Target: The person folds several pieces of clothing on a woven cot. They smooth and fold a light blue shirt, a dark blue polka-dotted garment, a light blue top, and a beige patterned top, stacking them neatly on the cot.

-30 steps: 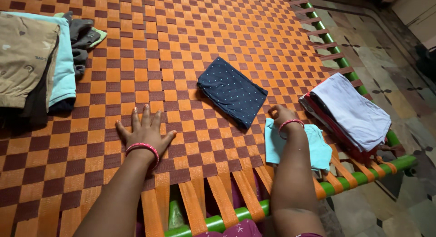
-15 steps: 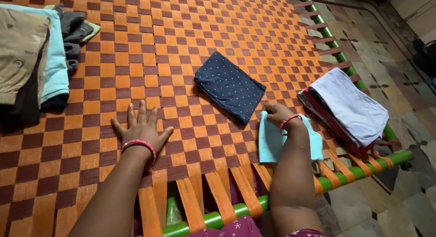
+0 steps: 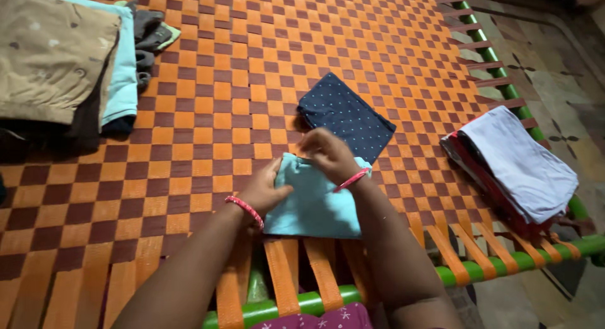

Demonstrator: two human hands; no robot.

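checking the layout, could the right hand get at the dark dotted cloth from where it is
Probably yes. The right hand rests on the light blue cloth, and the dark dotted cloth lies just beyond its fingers on the woven cot, uncovered, with nothing between.

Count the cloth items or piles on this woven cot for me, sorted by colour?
Light blue cloth under both hands: 1
Navy dotted folded cloth: 1
Pile topped with white at the right edge: 1
Pile topped with tan at the far left: 1
Total: 4
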